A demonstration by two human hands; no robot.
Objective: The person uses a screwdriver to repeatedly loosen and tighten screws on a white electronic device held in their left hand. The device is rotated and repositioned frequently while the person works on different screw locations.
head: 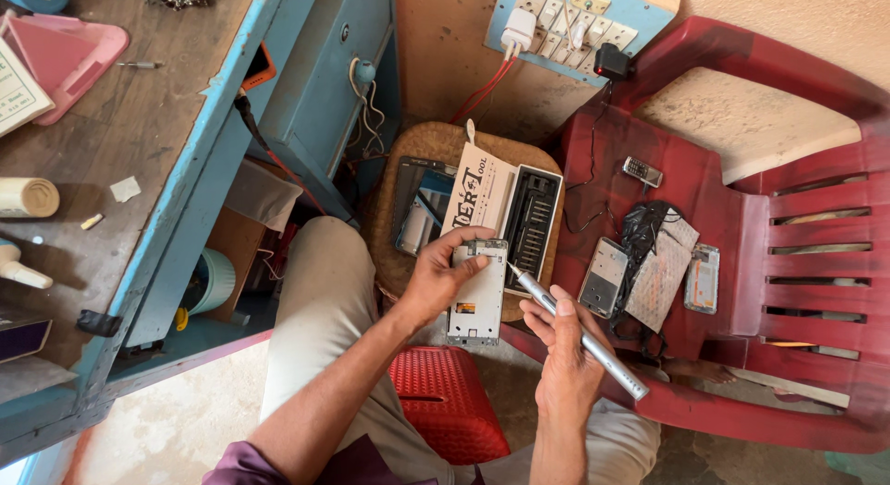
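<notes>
Our left hand (436, 283) clamps the thin, fragile phone frame (476, 295) by its edges; right hand (564, 350) fingers pinch the slim screwdriver (575, 332).

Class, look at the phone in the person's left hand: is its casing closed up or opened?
Opened. The phone in the left hand shows a bare inner frame with exposed parts; the right hand holds a screwdriver against it.

Silver screwdriver (575, 332), white phone frame (477, 295), dark red chair (742, 225), red textured stool (450, 402), blue-edged brown surface (139, 123)
</notes>
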